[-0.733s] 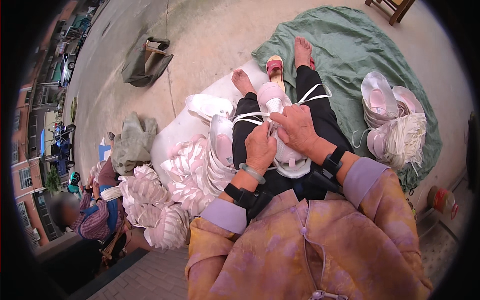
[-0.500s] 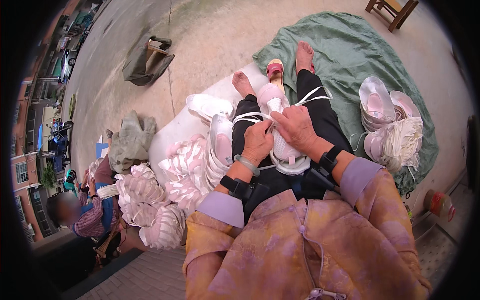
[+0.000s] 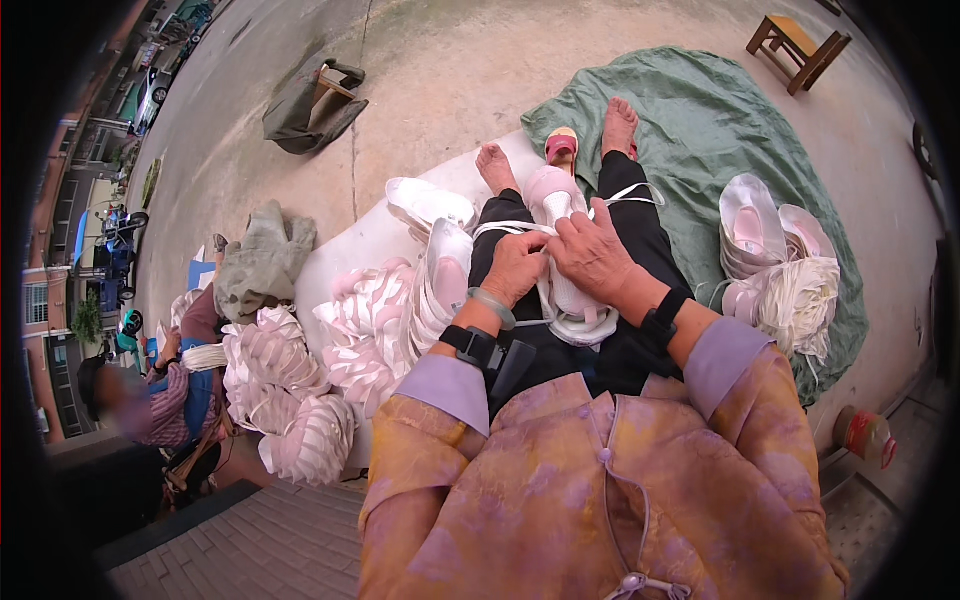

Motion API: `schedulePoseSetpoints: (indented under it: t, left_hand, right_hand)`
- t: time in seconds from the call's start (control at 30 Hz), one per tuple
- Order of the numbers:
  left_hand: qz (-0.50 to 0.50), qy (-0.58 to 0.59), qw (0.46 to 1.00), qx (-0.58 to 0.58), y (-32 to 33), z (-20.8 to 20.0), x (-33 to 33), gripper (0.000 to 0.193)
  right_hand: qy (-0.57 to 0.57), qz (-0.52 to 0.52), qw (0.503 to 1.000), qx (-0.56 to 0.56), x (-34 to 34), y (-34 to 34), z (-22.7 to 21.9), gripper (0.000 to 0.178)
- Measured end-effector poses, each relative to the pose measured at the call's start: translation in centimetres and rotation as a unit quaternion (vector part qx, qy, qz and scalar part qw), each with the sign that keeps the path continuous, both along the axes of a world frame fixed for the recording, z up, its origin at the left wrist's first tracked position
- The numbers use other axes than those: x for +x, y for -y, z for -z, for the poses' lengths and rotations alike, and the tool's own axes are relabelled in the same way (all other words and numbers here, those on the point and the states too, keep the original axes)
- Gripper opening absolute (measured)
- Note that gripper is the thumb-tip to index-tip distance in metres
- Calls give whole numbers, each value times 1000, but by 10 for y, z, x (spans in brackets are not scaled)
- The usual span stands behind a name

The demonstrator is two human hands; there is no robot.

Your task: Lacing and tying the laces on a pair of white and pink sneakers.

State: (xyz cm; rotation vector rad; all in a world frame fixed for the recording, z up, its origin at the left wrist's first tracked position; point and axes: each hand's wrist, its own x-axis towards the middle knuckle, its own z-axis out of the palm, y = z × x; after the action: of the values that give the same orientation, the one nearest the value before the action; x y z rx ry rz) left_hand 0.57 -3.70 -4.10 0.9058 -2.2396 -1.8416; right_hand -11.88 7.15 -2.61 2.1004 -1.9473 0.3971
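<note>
A pink and white sneaker (image 3: 552, 183) rests between my thighs, its toe pointing away from me. White shoelaces (image 3: 503, 228) run out from it to both sides, and one end loops over my right leg. My left hand (image 3: 518, 267) is closed at the shoe's left lacing edge, thumb and fingers pinching a lace. Against it, my right hand (image 3: 597, 258) bends over the shoe's upper with its fingertips closed on the lacing; the exact spot they grip is partly hidden. Nested pink and white shoe uppers (image 3: 441, 275) lie just left of my left leg.
Heaped pink and white shoe pieces (image 3: 365, 318) spread to the left. On the green cloth (image 3: 690, 120) at right sit more uppers (image 3: 748, 228) and a white lace bundle (image 3: 803, 298). A co-worker (image 3: 180, 400) sits far left. A wooden stool (image 3: 795, 45) stands at far right.
My right hand has shifted a little up the shoe, its fingers now nearer the toe. My left hand keeps its pinch at the lacing. The whole view has tilted slightly.
</note>
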Motion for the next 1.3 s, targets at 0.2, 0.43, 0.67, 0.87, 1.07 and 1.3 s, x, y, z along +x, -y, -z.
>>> schedulePoseSetpoints:
  t: [0.2, 0.43, 0.67, 0.87, 1.07, 1.3]
  left_hand:
    - [-4, -10, 1000, 11, 0, 4, 1, 30]
    - [-42, 36, 977, -207, -21, -3, 4, 37]
    - [-61, 15, 953, -295, -33, 4, 4, 38]
    - [-121, -21, 960, -252, -35, 1, 8, 29]
    - [-256, 53, 965, -1, -6, -16, -2, 29]
    - [-342, 8, 932, 120, 6, -15, -18, 47]
  right_hand:
    - [40, 38, 998, 3, 10, -3, 0, 12]
    - [163, 72, 984, -9, -6, -54, -11, 10]
    - [80, 466, 859, 197, -139, -354, 54, 11]
    - [174, 407, 847, 296, -125, -337, 39, 18]
    - [235, 199, 951, 25, -80, -161, -19, 22]
    - [240, 8, 971, 13, -35, -72, -19, 31]
